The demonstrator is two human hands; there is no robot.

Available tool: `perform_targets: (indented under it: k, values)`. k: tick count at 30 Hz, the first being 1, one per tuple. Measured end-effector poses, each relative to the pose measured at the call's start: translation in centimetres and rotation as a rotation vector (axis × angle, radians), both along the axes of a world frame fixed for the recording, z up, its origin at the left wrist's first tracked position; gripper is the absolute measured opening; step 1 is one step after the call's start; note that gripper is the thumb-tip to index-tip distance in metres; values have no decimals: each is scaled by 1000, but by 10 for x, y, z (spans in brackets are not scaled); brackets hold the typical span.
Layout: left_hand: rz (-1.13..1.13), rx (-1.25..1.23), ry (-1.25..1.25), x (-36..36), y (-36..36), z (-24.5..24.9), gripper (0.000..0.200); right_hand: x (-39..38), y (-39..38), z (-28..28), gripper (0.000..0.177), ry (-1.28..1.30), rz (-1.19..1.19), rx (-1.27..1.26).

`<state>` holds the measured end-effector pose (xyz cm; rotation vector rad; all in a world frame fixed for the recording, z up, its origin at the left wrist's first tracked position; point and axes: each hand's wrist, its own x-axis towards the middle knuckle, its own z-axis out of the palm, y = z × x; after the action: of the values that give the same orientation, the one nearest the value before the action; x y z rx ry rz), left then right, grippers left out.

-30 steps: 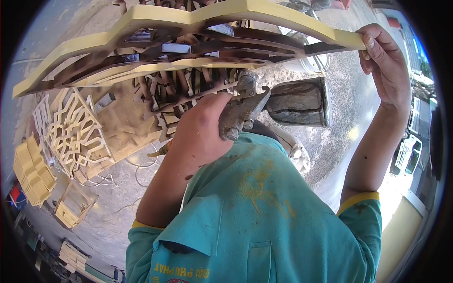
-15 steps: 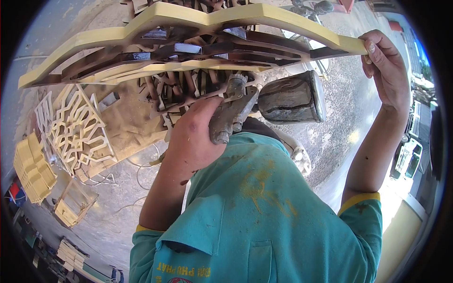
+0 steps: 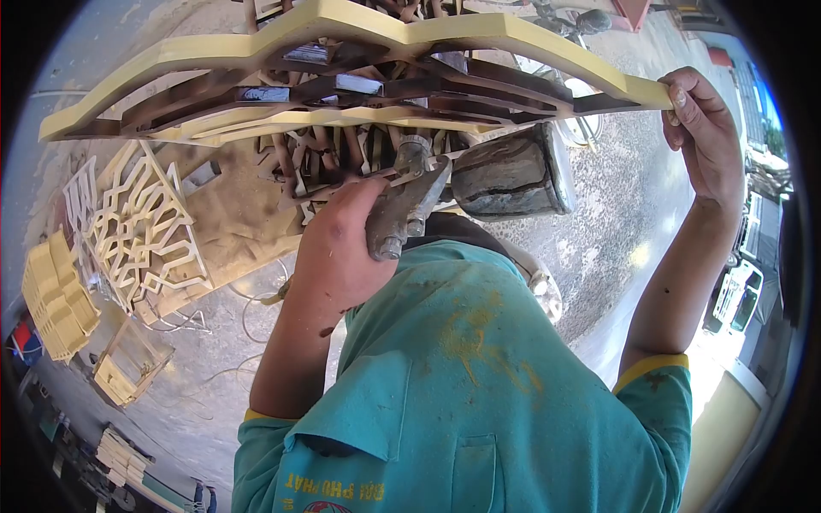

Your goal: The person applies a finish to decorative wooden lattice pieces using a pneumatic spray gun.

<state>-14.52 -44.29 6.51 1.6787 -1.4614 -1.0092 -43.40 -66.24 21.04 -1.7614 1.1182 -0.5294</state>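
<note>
Fingers of the right hand (image 3: 703, 137) pinch the bare cream tip of the frame (image 3: 393, 89), while the left hand (image 3: 340, 244) wraps round the spray gun (image 3: 402, 208) just below the frame's middle in my view; I cannot tell where its trigger finger lies. On my feed the frame spans the top, cream on the outer edge, dark brown inside. I judge it light and stiff, its slim bars liable to crack if twisted and the glossy brown faces perhaps wet and slippery, so the plain end seems the best hold. The gun's cup (image 3: 505, 177) sits below the frame's right half. Dark lattices (image 3: 346, 151) show behind the frame; pale lattices (image 3: 175, 209) and a brown board (image 3: 231, 205) lie below its left end. Grey floor (image 3: 616, 197) stretches below its right end, and beyond that I see daylight and a white vehicle (image 3: 734, 295).
</note>
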Motion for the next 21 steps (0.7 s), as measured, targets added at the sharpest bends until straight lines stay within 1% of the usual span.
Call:
perform_targets:
  k: [3, 6, 12, 15, 21]
  values:
    - [45, -3, -57, 7, 9, -2, 49, -3, -3, 4, 22, 29, 35, 23]
    - [70, 9, -34, 11, 14, 0, 49, 0, -3, 4, 23, 27, 22, 29]
    - [85, -70, -16, 8, 17, -11, 50, 2, 1, 5, 23, 41, -18, 20]
    - [73, -33, 18, 5, 13, -13, 49, 5, 4, 6, 23, 42, -18, 30]
    - [90, 3, -15, 14, 16, -17, 48, 6, 6, 6, 23, 27, -51, 27]
